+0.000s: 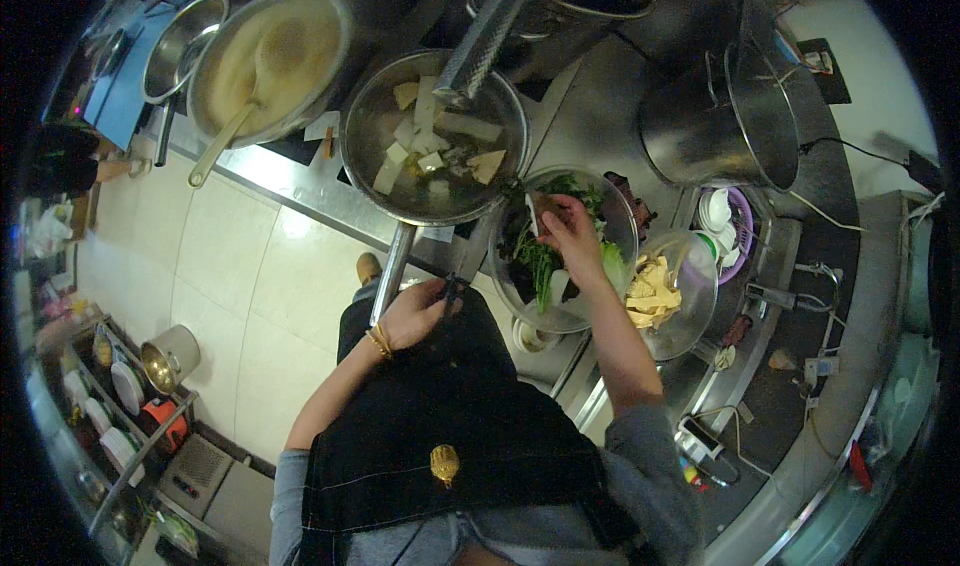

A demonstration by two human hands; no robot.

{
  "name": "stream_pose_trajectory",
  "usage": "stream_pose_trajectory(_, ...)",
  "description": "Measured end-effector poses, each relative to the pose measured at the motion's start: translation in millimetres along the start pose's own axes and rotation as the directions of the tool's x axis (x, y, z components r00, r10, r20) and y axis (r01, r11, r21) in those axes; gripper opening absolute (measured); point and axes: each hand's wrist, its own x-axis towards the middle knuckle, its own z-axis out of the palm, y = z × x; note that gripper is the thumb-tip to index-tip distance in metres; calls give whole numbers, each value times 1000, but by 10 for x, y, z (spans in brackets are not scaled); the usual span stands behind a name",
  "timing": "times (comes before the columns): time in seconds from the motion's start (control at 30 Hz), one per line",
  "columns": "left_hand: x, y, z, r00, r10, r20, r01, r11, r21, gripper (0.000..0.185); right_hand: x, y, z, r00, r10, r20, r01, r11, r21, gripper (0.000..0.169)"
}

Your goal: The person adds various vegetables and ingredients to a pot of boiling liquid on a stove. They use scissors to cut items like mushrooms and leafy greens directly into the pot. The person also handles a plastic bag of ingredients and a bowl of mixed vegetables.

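Note:
A steel pan (436,140) with pale, tofu-like blocks and slices in thin liquid stands in front of me. My left hand (416,312) is curled beside the pan's long handle (394,266), close to my black apron; whether it grips anything is unclear. Between the fingers of my right hand (576,237) is a brown food piece with a white edge (534,213). That hand is over a clear bowl (501,285) of leafy greens (541,266), dark pieces and a white chunk (559,285). Yellow strips, perhaps tofu skin (654,292), lie in a second clear bowl (701,311).
A textured metal handle (480,48) overhangs the pan's far rim. Left of it stands a large pot of cloudy liquid (232,56) with a ladle (225,142). A tall steel pot (697,123) and a purple basket (742,228) are at right. A person's leg (116,170) shows far left.

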Motion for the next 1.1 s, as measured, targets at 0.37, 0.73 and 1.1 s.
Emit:
stream_pose_trajectory(0.37,157,231,-69,983,-13,181,-5,995,103,45,-365,-287,934,953,-150,-264,230,923,307,26)
stream_pose_trajectory(0.73,-40,158,-291,988,-146,51,153,964,-215,36,-165,-406,1179,987,-49,-151,87,963,254,29)
stream_pose_trajectory(1.1,-29,299,-626,973,-230,-2,202,856,-476,41,158,-508,1309,990,-99,-97,115,977,180,35)
